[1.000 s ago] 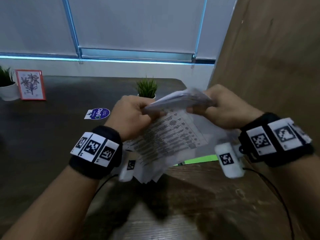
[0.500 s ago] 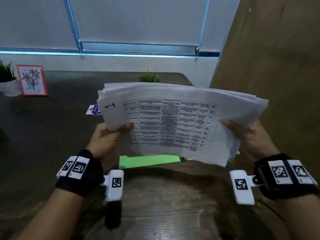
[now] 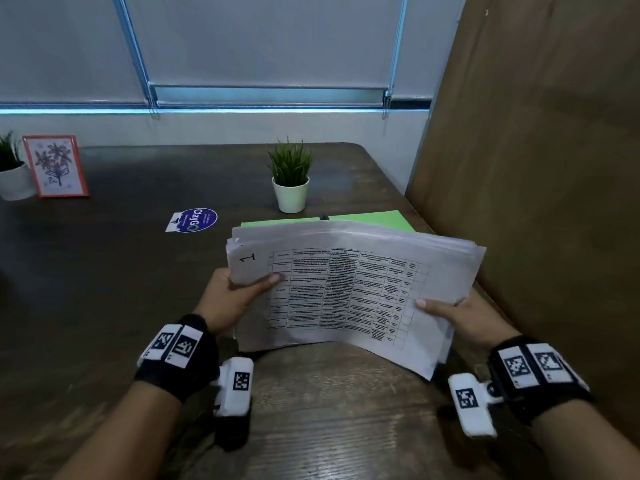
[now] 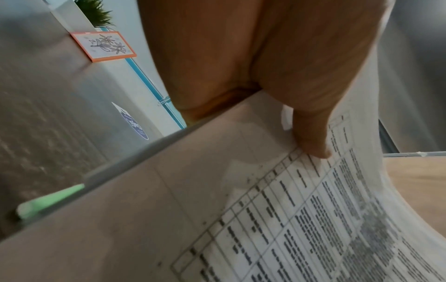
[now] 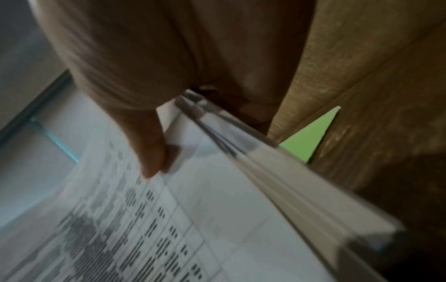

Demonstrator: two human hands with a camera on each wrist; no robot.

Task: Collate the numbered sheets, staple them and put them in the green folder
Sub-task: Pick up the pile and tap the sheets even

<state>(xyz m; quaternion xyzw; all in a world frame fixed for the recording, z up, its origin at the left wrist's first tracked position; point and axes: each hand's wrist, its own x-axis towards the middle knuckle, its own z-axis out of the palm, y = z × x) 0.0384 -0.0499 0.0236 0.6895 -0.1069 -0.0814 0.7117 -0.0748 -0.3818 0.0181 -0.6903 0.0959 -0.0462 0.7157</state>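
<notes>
Sheets (image 3: 346,289) overhang green folder (image 3: 374,220), potted plant (image 3: 290,181) just behind.

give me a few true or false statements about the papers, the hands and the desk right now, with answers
1. Both hands hold the stack of white printed sheets: the left hand and the right hand. True.
2. The top sheet is numbered 3. False: it shows 1.
3. The flat green folder lies on the dark wooden desk beyond the stack. True.
4. The small plant in a white pot has tipped over. False: it stands upright.
</notes>
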